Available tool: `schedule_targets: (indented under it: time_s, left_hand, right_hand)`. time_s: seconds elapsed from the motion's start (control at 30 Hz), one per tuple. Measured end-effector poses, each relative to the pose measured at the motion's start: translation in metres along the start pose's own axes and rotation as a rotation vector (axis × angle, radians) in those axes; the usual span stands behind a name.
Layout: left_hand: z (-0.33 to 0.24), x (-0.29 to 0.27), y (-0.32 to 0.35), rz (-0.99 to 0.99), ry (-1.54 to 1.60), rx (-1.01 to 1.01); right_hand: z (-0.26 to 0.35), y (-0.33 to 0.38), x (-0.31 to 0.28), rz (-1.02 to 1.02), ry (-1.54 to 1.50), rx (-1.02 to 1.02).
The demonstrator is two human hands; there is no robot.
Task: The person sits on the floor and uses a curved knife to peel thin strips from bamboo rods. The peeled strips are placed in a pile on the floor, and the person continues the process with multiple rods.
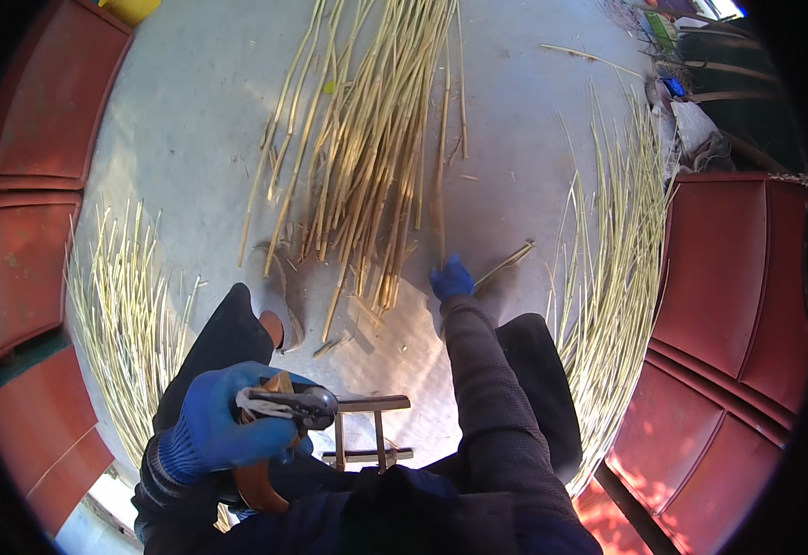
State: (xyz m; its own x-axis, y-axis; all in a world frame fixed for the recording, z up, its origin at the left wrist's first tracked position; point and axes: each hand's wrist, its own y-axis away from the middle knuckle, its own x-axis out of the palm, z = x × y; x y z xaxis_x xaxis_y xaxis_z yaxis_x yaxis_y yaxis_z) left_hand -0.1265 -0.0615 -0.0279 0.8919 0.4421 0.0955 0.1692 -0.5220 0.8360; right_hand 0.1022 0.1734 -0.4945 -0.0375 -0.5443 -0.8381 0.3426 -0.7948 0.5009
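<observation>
My left hand (237, 421), in a blue glove, is closed around a hand tool (288, 402) with a rounded dark metal end, a tan piece and a white wrapping. Its exact kind I cannot make out. A curved orange-brown piece (260, 487) shows just below that hand; whether it belongs to the tool is unclear. Out in front, my right hand (452, 277), also blue-gloved, grips the near end of a long cane stalk (442, 176). Left of this stalk a big pile of similar canes (376, 157) lies fanned out on the floor.
Bundles of thinner canes lie at left (131, 324) and right (612, 277). Short cut pieces (505, 263) are scattered on the grey floor (191, 111). A small wooden frame (373, 404) stands between my legs. Red panels (723, 268) line both sides; clutter (695, 125) sits at far right.
</observation>
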Motion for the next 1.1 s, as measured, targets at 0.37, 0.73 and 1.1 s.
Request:
schedule_targets:
  time_s: [0.37,0.73,1.1]
  left_hand:
    - [-0.001,0.004,0.003,0.038,0.015,0.101]
    - [0.024,-0.001,0.016,0.023,0.115,0.499]
    - [0.042,-0.003,0.005,0.158,0.156,0.589]
  right_hand:
    - [0.02,0.013,-0.094,0.492,-0.936,-0.099]
    - [0.067,0.24,-0.255,0.455,-1.087,-0.18]
    - [-0.048,0.436,-0.34,-0.102,-0.746,-0.073]
